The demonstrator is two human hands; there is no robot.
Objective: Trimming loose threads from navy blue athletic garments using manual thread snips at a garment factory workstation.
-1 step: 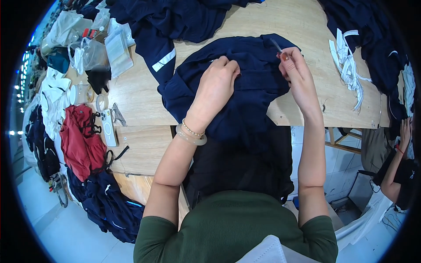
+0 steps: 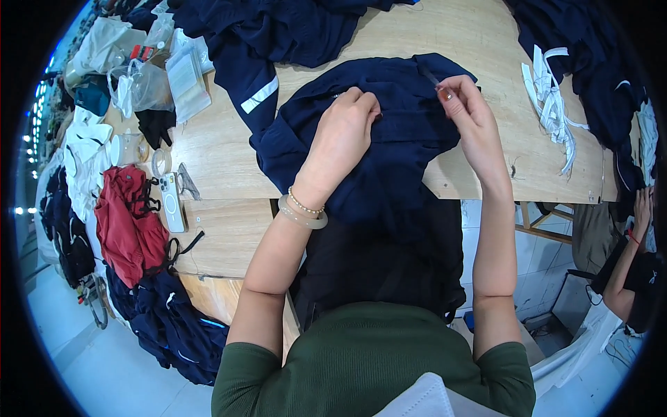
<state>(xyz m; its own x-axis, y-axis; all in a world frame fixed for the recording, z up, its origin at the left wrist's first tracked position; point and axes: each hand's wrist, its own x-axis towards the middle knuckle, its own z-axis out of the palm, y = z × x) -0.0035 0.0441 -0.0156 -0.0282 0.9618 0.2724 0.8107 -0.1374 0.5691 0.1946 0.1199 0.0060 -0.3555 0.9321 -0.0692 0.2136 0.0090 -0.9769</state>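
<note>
A navy garment [image 2: 389, 149] lies bunched on the wooden table in front of me, its lower part hanging over the edge onto my lap. My left hand [image 2: 347, 125] rests on its middle, fingers curled and pinching a fold of the cloth. Over the garment's right side, my right hand [image 2: 469, 108] grips a slim, greyish pointed tool [image 2: 429, 75] between thumb and fingers. The tool's tip points up and left; its exact kind is hard to make out.
More navy garments [image 2: 271, 31] lie at the back, one sleeve bearing a white stripe. White strips [image 2: 552, 111] lie at right. Left are a phone [image 2: 172, 201], a tape roll [image 2: 161, 162], a red bag [image 2: 128, 222] and plastic bags [image 2: 146, 87]. Another person's arm [image 2: 629, 257] shows far right.
My right hand has shifted slightly, and the slim tool's tip has moved a little to the left. My left hand and the garment stay in place.
</note>
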